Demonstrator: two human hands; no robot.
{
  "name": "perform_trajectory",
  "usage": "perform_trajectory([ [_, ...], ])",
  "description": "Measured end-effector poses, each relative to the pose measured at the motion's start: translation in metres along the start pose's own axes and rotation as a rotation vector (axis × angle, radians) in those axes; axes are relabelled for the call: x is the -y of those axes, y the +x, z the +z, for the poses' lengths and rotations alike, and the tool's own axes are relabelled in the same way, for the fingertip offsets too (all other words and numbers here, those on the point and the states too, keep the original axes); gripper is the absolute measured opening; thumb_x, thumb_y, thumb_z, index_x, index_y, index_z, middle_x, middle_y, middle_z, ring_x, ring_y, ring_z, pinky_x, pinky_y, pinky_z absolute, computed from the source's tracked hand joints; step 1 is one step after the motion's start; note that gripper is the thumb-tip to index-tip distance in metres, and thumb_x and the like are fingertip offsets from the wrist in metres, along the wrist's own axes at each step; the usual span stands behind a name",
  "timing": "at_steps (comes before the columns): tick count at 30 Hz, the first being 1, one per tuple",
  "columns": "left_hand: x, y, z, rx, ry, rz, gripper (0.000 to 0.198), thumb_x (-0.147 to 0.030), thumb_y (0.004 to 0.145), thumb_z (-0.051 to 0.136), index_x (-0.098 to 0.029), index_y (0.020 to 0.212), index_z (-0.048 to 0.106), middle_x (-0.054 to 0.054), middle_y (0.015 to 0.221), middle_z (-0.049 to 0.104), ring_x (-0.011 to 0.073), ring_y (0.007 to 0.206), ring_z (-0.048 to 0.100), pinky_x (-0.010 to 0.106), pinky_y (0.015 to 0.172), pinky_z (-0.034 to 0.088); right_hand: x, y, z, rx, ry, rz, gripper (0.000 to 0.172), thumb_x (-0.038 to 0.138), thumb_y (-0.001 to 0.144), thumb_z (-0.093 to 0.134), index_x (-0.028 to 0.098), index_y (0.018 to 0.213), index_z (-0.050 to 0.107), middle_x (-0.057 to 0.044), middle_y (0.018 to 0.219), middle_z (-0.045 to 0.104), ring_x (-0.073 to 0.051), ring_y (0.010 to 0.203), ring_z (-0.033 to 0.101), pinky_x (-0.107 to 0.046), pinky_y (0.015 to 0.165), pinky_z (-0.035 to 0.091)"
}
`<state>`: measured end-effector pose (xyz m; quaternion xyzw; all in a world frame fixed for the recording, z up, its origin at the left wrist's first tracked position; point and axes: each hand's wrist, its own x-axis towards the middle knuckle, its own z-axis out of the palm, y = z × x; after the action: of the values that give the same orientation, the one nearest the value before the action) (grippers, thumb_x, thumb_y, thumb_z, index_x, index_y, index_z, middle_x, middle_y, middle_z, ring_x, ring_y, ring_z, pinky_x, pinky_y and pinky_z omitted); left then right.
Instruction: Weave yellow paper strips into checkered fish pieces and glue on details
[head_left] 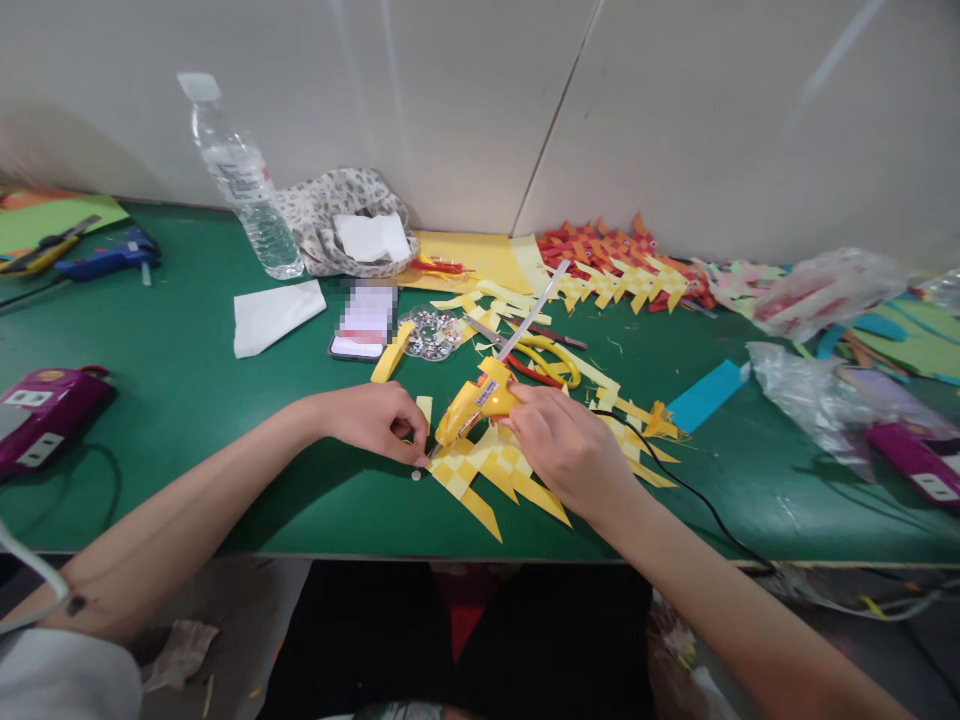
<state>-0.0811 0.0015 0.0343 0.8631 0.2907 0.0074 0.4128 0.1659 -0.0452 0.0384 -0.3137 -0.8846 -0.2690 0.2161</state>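
Observation:
My right hand is wrapped round a yellow hot glue gun, and a long clear glue stick sticks out of its back. The gun's nozzle points down and left, at the left end of a woven yellow paper strip piece with pointed ends. At that same end my left hand is closed, thumb and finger pinching the paper tip close to the nozzle. A small white round piece lies just below those fingertips. My right hand and the gun hide part of the woven paper.
Behind the gun lie yellow-handled scissors, a clear case of small beads or eyes and a phone. A water bottle stands back left. Finished-looking woven paper pieces line the wall. The gun's black cord runs right.

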Motion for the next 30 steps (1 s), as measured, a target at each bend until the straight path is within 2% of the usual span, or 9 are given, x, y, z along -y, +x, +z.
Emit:
perform_trajectory([
  [7, 0.0006, -0.0007, 0.0001, 0.002, -0.002, 0.031, 0.031, -0.044, 0.077, 0.059, -0.016, 0.072, 0.069, -0.004, 0.05, 0.043, 0.0063, 0.044, 0.035, 0.02, 0.043, 0.024, -0.0001, 0.0005, -0.0009, -0.011, 0.002, -0.001, 0.009, 0.01, 0.084, 0.053, 0.014, 0.076, 0.052, -0.015, 0.092, 0.066, -0.022, 0.087, 0.062, -0.034, 0.076, 0.053],
  [14, -0.0027, -0.0017, -0.0014, -0.003, 0.013, -0.001, 0.033, -0.047, 0.076, 0.059, -0.015, 0.077, 0.069, -0.005, 0.05, 0.041, 0.0067, 0.044, 0.036, 0.02, 0.043, 0.025, -0.0009, 0.001, -0.0017, -0.013, -0.031, 0.0, 0.009, 0.012, 0.085, 0.051, 0.015, 0.076, 0.052, -0.014, 0.091, 0.066, -0.021, 0.086, 0.061, -0.032, 0.074, 0.053],
  [20, -0.0018, -0.003, -0.0014, -0.003, -0.006, -0.011, 0.025, -0.038, 0.077, 0.058, -0.015, 0.079, 0.068, -0.005, 0.05, 0.039, 0.007, 0.044, 0.036, 0.019, 0.042, 0.025, -0.002, -0.001, -0.0016, -0.013, -0.027, 0.005, 0.01, 0.012, 0.086, 0.051, 0.015, 0.076, 0.052, -0.013, 0.091, 0.066, -0.02, 0.085, 0.061, -0.032, 0.073, 0.052],
  [25, -0.0022, -0.0033, -0.0024, 0.008, -0.052, -0.029, 0.023, -0.031, 0.079, 0.053, -0.014, 0.077, 0.069, -0.003, 0.051, 0.046, 0.0071, 0.045, 0.038, 0.019, 0.043, 0.026, -0.0019, -0.0011, -0.0026, 0.005, -0.019, 0.011, 0.009, 0.014, 0.086, 0.051, 0.014, 0.077, 0.052, -0.014, 0.093, 0.066, -0.021, 0.086, 0.061, -0.033, 0.073, 0.052],
  [30, -0.0008, -0.0023, -0.0011, -0.008, -0.035, 0.022, 0.021, -0.026, 0.078, 0.053, -0.014, 0.076, 0.07, -0.003, 0.051, 0.047, 0.0066, 0.044, 0.037, 0.019, 0.043, 0.025, -0.0014, -0.0008, -0.0032, 0.016, -0.01, 0.022, 0.011, 0.014, 0.087, 0.048, 0.015, 0.077, 0.053, -0.013, 0.092, 0.066, -0.02, 0.085, 0.061, -0.033, 0.073, 0.052],
])
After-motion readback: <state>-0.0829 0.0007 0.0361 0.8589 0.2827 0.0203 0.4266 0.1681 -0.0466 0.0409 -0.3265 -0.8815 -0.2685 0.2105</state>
